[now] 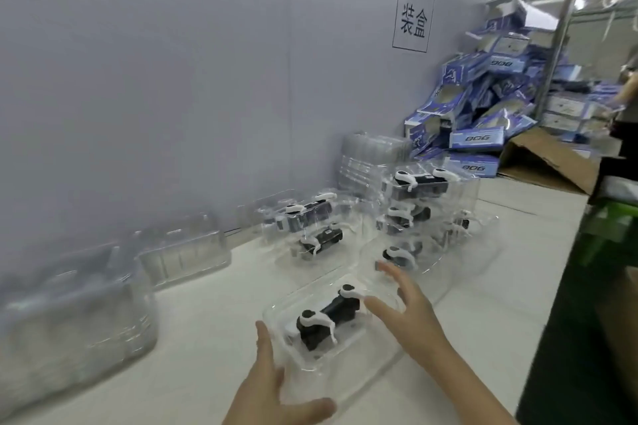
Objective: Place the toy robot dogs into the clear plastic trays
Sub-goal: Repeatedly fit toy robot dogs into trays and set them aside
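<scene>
Head view showed a white table (207, 338) set against a pale wall, with a toy robot dog (324, 317), black-bodied with white legs, lying on its side in the moulded hollow of the nearest clear plastic tray (362, 367). The left hand (272, 386) was at the tray's near left corner, released, with the fingers straight and spread and the thumb stretched along the near edge; whether it truly pressed on the plastic could not be told through the blur. The right hand (411, 310) was over the tray's far right side, also released, fingers fanned and grasping nothing, its thumb just beside the dog's far end.

Behind this tray stood filled trays (303, 228), each with a dog inside, piled on one another, and a taller pile of filled trays (421, 203) to the right of them. On the left of the table were stacks of empty trays (69, 314), with a smaller stack (186, 255) further back and another stack (369, 155) against the wall. A heap of blue boxes (483, 97) marked DOG lay at the far end, an open cardboard carton (545, 162) beside it. A framed sign (412, 17) with two characters hung on the wall, and a dark green object (604, 235) filled the right edge
</scene>
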Action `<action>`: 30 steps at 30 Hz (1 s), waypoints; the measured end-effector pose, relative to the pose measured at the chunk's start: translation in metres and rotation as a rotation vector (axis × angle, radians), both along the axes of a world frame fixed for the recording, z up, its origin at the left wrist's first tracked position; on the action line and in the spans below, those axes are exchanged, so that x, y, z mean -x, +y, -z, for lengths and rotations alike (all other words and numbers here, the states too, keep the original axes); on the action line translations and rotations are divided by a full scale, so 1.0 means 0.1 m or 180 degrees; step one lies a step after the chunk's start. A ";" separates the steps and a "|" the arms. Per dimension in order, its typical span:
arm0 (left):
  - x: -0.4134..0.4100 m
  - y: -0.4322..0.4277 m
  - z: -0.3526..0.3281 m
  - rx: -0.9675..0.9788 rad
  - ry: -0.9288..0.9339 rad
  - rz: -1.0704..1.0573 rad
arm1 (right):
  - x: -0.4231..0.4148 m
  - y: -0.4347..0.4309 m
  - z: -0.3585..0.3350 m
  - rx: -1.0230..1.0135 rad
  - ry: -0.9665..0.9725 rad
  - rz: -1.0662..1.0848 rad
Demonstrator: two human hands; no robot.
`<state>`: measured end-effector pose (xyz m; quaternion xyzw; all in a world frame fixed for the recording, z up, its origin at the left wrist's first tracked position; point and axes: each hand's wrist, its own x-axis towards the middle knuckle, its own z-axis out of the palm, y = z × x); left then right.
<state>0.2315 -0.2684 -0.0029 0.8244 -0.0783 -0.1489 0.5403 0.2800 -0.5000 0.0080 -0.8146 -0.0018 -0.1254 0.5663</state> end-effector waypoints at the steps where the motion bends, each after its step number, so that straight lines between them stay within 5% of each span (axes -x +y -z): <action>1: -0.03 -0.11 0.05 0.0208 -0.0191 0.0211 | 0.04 -0.07 0.06 -0.0194 -0.0292 0.0366; 4: -0.06 -0.42 0.13 0.0364 -0.0453 0.0003 | 0.15 -0.24 0.24 -0.0732 -0.0592 0.1227; 11: -0.24 -0.94 0.11 -0.0113 -0.0595 -0.0669 | 0.05 -0.47 0.36 -0.0979 0.0301 0.0428; 18: -0.49 -1.26 0.08 -0.0153 -0.0639 -0.0585 | -0.37 -0.80 0.31 -0.1010 0.0051 0.1386; 25: -0.76 -1.43 -0.03 -0.0973 -0.0248 -0.0082 | -0.73 -1.16 0.28 -0.1172 0.0118 0.1287; 30: -0.78 -1.08 -0.07 -0.0700 -0.0093 0.0127 | -0.77 -1.24 0.28 -0.1244 0.0136 0.1281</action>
